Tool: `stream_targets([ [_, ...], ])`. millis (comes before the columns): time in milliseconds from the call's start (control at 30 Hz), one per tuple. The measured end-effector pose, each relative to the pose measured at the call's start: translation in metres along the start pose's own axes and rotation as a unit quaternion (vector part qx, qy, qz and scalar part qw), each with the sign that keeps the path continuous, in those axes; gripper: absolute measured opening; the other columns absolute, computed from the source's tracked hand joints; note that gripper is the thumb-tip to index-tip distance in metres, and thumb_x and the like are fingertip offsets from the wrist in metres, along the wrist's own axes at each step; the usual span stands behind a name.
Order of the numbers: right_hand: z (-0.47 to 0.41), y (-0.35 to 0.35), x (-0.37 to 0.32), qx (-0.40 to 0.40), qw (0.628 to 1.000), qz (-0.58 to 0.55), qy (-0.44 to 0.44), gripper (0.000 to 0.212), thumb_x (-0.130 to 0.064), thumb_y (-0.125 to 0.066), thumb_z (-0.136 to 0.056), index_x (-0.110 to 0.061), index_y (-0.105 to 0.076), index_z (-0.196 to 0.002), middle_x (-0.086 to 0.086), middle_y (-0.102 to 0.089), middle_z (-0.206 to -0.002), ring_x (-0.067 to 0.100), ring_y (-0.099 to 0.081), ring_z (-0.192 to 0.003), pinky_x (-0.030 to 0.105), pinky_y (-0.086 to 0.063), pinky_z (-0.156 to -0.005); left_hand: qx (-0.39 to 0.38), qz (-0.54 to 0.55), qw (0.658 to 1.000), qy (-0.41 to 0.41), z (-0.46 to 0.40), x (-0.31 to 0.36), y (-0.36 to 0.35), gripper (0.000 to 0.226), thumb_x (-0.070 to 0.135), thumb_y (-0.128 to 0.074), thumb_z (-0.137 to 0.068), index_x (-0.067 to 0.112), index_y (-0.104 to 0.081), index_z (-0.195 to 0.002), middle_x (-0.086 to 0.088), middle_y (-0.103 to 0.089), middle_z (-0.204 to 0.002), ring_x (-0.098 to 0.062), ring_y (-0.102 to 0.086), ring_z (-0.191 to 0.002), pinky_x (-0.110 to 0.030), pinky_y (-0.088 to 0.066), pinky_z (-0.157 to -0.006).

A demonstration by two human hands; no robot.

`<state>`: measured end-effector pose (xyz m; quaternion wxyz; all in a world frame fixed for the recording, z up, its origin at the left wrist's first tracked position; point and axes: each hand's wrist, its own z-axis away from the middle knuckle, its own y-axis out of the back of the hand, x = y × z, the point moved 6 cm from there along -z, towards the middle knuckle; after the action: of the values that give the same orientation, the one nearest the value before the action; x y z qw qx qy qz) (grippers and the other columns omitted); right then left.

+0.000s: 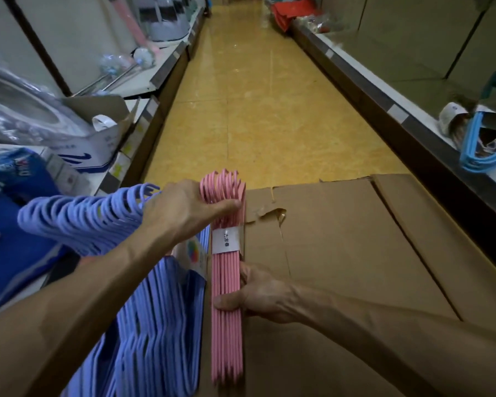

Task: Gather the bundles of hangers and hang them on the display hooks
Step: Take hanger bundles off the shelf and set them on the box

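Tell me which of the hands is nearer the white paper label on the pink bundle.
Left. The left hand grips just above the white label at the hook end; the right hand holds farther below it.

Pink plastic hanger bundle (227, 310) with white paper band (225, 237); periwinkle-blue plastic hanger bundle (83, 216); plain brown cardboard box (341, 267); mottled yellow floor (255, 110).

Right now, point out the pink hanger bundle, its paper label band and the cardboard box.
pink hanger bundle (226, 325), head view, on the straight bars.
paper label band (225, 240), head view, on its printed face.
cardboard box (341, 253), head view, on the bare top flap.
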<state>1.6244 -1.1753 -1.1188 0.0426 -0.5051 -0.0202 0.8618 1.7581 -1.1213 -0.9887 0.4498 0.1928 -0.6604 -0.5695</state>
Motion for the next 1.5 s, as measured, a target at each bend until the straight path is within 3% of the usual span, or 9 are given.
stream_targets([
  [167,-0.02,-0.011,0.019,0.016,0.996,0.075,-0.037,0.025,-0.006,-0.076,-0.083,-0.02,-0.061,-0.099,0.007,-0.068,-0.109,0.028,-0.065,-0.109,0.046,-0.055,-0.096,0.112,-0.265,0.95,-0.119,0.005,-0.006,0.003,0.101,0.077,-0.059,-0.075,0.024,-0.02,-0.152,-0.006,-0.049,-0.144,-0.03,-0.049,-0.129,-0.049,-0.032,-0.111],
  [300,-0.033,-0.02,0.026,0.001,0.994,0.099,-0.051,0.028,-0.009,-0.075,-0.083,-0.021,-0.062,-0.104,0.005,-0.067,-0.113,0.023,-0.064,-0.108,0.043,-0.053,-0.098,0.08,-0.368,0.908,-0.183,0.004,-0.012,-0.003,0.07,0.058,-0.059,-0.089,0.03,-0.032,-0.147,0.004,-0.049,-0.146,-0.029,-0.037,-0.141,-0.057,-0.007,-0.119],
  [800,-0.05,-0.033,0.025,-0.012,0.985,0.16,-0.061,0.05,-0.025,-0.077,-0.083,-0.022,-0.056,-0.128,0.003,-0.064,-0.124,0.025,-0.061,-0.117,0.047,-0.05,-0.103,0.024,-0.398,0.907,-0.135,-0.003,-0.033,-0.007,0.065,0.048,-0.051,-0.096,0.028,-0.023,-0.151,0.001,-0.042,-0.151,-0.03,-0.023,-0.148,-0.06,0.002,-0.119],
  [900,-0.041,-0.023,0.02,-0.01,0.984,0.17,-0.057,0.034,-0.023,-0.075,-0.086,-0.022,-0.059,-0.116,0.001,-0.065,-0.12,0.02,-0.061,-0.115,0.04,-0.051,-0.102,0.006,-0.361,0.921,-0.148,-0.002,-0.027,-0.007,0.078,0.066,-0.044,-0.092,0.026,-0.021,-0.154,-0.001,-0.035,-0.156,-0.029,-0.019,-0.15,-0.055,0.0,-0.121],
  [1000,-0.026,-0.009,0.012,0.001,0.979,0.198,-0.049,0.018,-0.023,-0.071,-0.089,-0.029,-0.055,-0.09,-0.008,-0.063,-0.098,0.01,-0.062,-0.097,0.027,-0.053,-0.086,0.034,-0.284,0.937,-0.202,0.002,-0.012,-0.004,0.068,0.063,-0.046,-0.092,0.023,-0.04,-0.146,-0.003,-0.049,-0.145,-0.028,-0.037,-0.141,-0.049,-0.02,-0.119],
  [1100,-0.008,0.005,0.006,0.02,0.973,0.225,-0.035,0.017,-0.023,-0.069,-0.091,-0.029,-0.054,-0.084,-0.011,-0.06,-0.088,0.004,-0.058,-0.08,0.019,-0.049,-0.069,0.068,-0.138,0.955,-0.253,0.007,0.012,0.001,0.04,0.045,-0.049,-0.095,0.02,-0.06,-0.124,-0.002,-0.064,-0.118,-0.023,-0.06,-0.108,-0.04,-0.046,-0.093],
  [1233,0.018,0.024,-0.003,0.051,0.942,0.331,-0.001,0.007,-0.029,-0.065,-0.094,-0.023,-0.061,-0.095,-0.007,-0.061,-0.09,0.008,-0.058,-0.08,0.021,-0.046,-0.067,0.049,0.077,0.972,-0.216,0.011,0.047,0.002,0.021,0.031,-0.059,-0.095,0.026,-0.066,-0.114,0.012,-0.065,-0.104,-0.001,-0.062,-0.086,-0.015,-0.045,-0.071],
  [1400,0.059,0.065,-0.013,0.104,0.916,0.386,0.031,0.025,-0.031,-0.063,-0.095,-0.014,-0.066,-0.113,0.005,-0.07,-0.111,0.013,-0.056,-0.087,0.024,-0.042,-0.075,-0.014,0.299,0.94,-0.166,0.022,0.096,-0.015,0.014,0.024,-0.066,-0.091,0.031,-0.071,-0.102,0.009,-0.072,-0.097,-0.012,-0.071,-0.085,-0.039,-0.058,-0.076],
  [1500,0.091,0.1,-0.01,0.149,0.913,0.378,0.018,0.024,-0.029,-0.062,-0.095,-0.015,-0.067,-0.113,0.004,-0.07,-0.111,0.015,-0.061,-0.093,0.025,-0.045,-0.077,-0.046,0.362,0.913,-0.18,0.03,0.132,-0.022,0.014,0.024,-0.066,-0.091,0.034,-0.072,-0.101,0.007,-0.072,-0.099,-0.009,-0.072,-0.086,-0.033,-0.057,-0.077],
])
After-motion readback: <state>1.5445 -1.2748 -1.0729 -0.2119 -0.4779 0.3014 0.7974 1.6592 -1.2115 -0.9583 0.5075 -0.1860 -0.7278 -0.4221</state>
